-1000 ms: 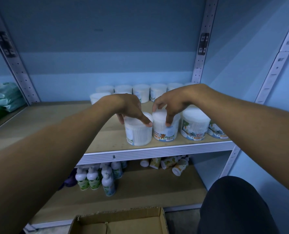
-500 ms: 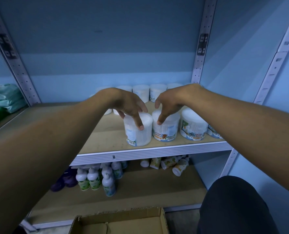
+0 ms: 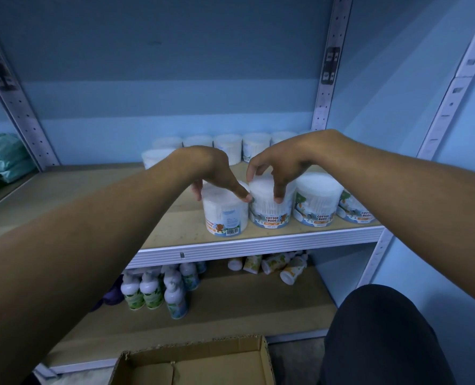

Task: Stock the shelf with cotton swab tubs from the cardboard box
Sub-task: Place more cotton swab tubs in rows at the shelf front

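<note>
- Left hand (image 3: 217,173): placed over the top of the leftmost front tub (image 3: 225,211), thumb and fingers curled down around its lid rim; tub is gripped from above.
- Right hand (image 3: 279,168): placed over the second front tub (image 3: 272,207), fingertips (image 3: 278,200) pinched on its upper wall and lid edge.
- Both gripped tubs are seen standing upright on the middle shelf (image 3: 258,243), close to its near edge, touching or just beside each other.
- Leftmost tub is turned so its barcode is shown; "COTTON BUDS" label is faced forward on the second.
- Two more front tubs (image 3: 318,204) are lined up to the right of the gripped pair, same row, upright.
- Back row of tubs (image 3: 228,148) is set along the far wall, partly hidden by the hands.
- Cardboard box (image 3: 194,365): open, located at the bottom near edge of view, below the shelving; its visible inside is seen as bare cardboard.
- Lower shelf (image 3: 230,309): upright bottles (image 3: 153,290) are grouped at left, toppled bottles (image 3: 275,263) at far right.
- Green-white soft packs (image 3: 3,159) are stacked in the neighbouring bay at left.
- A dark-clad knee (image 3: 383,337) is seen at lower right.
</note>
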`<act>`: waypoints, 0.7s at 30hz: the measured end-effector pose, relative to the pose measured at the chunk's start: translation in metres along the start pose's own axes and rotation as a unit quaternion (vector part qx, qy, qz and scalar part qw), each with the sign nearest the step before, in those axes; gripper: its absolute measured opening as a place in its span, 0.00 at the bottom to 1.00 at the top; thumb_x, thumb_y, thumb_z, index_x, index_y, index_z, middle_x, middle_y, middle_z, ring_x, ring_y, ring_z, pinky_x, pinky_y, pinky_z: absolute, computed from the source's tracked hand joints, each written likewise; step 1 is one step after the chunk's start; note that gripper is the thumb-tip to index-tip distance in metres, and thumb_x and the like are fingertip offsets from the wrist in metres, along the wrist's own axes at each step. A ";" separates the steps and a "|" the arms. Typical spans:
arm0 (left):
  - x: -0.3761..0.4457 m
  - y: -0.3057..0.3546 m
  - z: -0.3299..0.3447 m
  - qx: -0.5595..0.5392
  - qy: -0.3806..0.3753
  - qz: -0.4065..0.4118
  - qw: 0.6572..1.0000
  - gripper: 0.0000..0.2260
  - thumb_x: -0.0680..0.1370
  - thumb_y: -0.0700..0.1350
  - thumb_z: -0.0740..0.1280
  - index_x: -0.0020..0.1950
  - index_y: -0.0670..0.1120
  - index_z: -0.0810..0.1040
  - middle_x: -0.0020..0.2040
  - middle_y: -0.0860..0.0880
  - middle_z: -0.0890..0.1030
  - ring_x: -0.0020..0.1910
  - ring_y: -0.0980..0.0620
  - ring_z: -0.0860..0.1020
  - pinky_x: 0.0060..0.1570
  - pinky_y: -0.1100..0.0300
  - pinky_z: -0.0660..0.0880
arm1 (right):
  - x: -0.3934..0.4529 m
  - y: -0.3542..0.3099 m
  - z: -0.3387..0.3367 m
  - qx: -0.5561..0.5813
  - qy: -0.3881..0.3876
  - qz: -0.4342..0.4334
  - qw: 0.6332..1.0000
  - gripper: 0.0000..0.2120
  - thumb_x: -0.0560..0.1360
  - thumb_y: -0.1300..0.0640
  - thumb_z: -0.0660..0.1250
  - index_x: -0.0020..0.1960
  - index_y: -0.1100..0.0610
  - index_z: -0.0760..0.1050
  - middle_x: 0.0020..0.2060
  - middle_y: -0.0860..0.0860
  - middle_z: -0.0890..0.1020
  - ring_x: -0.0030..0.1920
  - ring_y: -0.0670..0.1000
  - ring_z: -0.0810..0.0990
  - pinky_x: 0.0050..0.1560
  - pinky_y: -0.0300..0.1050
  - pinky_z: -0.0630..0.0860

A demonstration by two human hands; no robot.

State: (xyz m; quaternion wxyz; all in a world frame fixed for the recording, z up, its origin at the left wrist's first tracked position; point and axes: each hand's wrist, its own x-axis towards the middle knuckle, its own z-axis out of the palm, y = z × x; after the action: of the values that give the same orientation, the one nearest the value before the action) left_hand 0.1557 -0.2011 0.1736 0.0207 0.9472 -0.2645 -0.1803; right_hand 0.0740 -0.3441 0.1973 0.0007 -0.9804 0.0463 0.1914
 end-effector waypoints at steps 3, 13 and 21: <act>-0.001 -0.002 -0.004 -0.001 -0.009 0.007 1.000 0.49 0.61 0.72 0.74 0.73 0.44 0.68 0.71 0.44 0.72 0.55 0.43 0.82 0.55 0.49 0.81 | -0.001 -0.001 -0.003 0.009 0.015 0.003 1.000 0.37 0.67 0.46 0.80 0.72 0.40 0.68 0.72 0.46 0.70 0.69 0.53 0.73 0.64 0.47 0.73; 0.002 -0.012 -0.006 -0.029 -0.025 0.103 0.994 0.37 0.63 0.59 0.81 0.70 0.54 0.74 0.66 0.55 0.75 0.61 0.47 0.77 0.57 0.53 0.80 | 0.007 0.000 0.003 -0.023 0.024 0.042 0.999 0.40 0.66 0.36 0.77 0.74 0.45 0.69 0.66 0.46 0.76 0.64 0.53 0.77 0.62 0.47 0.74; 0.002 0.002 -0.002 -0.005 -0.009 0.019 1.000 0.45 0.59 0.69 0.77 0.65 0.42 0.73 0.62 0.42 0.77 0.48 0.42 0.84 0.47 0.50 0.84 | 0.005 0.004 0.003 -0.013 0.019 0.026 0.999 0.39 0.64 0.39 0.79 0.72 0.41 0.69 0.70 0.46 0.74 0.67 0.53 0.74 0.67 0.50 0.71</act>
State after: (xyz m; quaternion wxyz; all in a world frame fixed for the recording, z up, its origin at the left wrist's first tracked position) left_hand 0.1571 -0.2038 0.1748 0.0262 0.9403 -0.2813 -0.1900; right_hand 0.0772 -0.3486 0.1930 -0.0184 -0.9823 0.0693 0.1733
